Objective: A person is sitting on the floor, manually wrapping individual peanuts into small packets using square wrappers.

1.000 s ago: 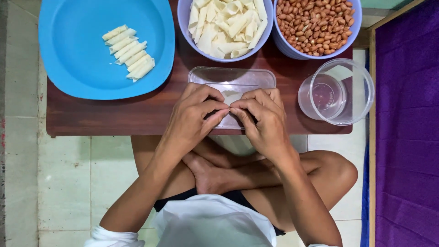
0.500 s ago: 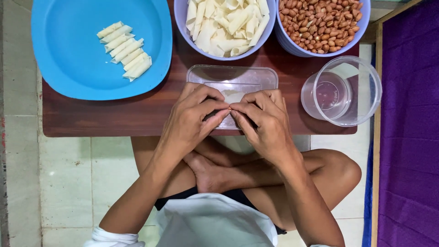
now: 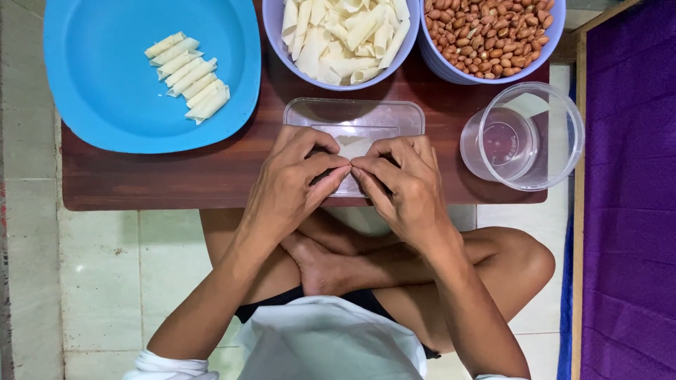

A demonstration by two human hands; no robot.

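My left hand point(image 3: 292, 184) and my right hand point(image 3: 401, 186) meet fingertip to fingertip over a clear rectangular plastic lid point(image 3: 352, 116) on the low wooden table point(image 3: 176, 179). Both pinch a small pale pastry wrapper point(image 3: 352, 146), mostly hidden under my fingers. Several finished rolled wrappers point(image 3: 186, 76) lie in a row on the blue plate point(image 3: 113, 105) at the left. Behind the lid stand a bowl of folded wrapper pieces point(image 3: 341, 32) and a bowl of peanuts point(image 3: 489, 32).
A clear plastic tub point(image 3: 524, 137) with a little water stands at the table's right end. A purple cloth point(image 3: 630, 190) covers the far right. My crossed legs point(image 3: 366, 260) rest under the table's front edge on a pale tiled floor point(image 3: 98, 281).
The view has drifted slightly, so the table and dishes sit a little differently in frame. My fingertips have worked closer together on the wrapper; the hands stay in the same spot.
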